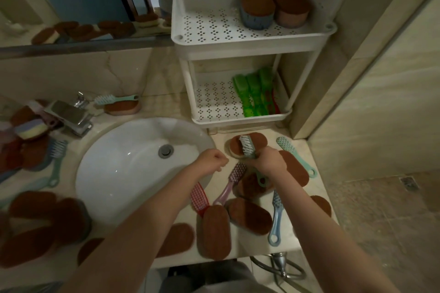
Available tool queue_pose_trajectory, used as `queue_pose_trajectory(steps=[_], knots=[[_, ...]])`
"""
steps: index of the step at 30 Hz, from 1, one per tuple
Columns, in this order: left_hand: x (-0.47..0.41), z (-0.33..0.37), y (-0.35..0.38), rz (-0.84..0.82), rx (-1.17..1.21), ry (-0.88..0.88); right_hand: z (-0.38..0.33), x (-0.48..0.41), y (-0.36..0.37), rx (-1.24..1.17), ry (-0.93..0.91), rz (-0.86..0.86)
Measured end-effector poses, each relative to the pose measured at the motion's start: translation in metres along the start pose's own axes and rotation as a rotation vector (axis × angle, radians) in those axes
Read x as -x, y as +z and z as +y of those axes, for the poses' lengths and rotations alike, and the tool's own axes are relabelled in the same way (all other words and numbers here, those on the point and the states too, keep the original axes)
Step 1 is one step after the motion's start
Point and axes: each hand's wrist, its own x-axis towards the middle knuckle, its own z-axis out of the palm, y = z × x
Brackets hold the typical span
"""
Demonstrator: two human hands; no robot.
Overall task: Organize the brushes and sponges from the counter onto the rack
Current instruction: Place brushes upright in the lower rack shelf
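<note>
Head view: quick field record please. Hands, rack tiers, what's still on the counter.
right hand: grips teal brush above a brown sponge
left hand: curled, holding nothing, over the sink rim
top tier: two brown-topped sponges
lower tier: green brushes
counter, right of sink: pink brush, red brush, blue brush, several sponges
counter, left of sink: more sponges and brushes

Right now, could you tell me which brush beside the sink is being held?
The teal brush gripped by the right hand, bristles over a sponge; the others lie untouched.
</note>
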Motion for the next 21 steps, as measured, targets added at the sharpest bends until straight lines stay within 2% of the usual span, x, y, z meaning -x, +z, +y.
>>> queue_pose_trajectory(steps=[3, 9, 14, 18, 21], knots=[[0.009, -0.004, -0.007, 0.017, -0.002, 0.065, -0.013, 0.004, -0.003, -0.101, -0.117, -0.021], [0.029, -0.019, -0.018, 0.004, 0.033, 0.119, -0.053, 0.018, 0.003, -0.657, -0.211, -0.183], [0.042, -0.030, -0.031, 0.058, 0.069, 0.151, -0.069, 0.032, 0.010, -0.788, -0.237, -0.243], [0.044, -0.029, -0.034, 0.055, 0.028, 0.151, -0.061, 0.033, 0.009, -0.763, -0.198, -0.106], [0.041, -0.024, -0.031, 0.096, 0.085, 0.148, -0.035, 0.025, 0.003, -0.659, -0.106, 0.115]])
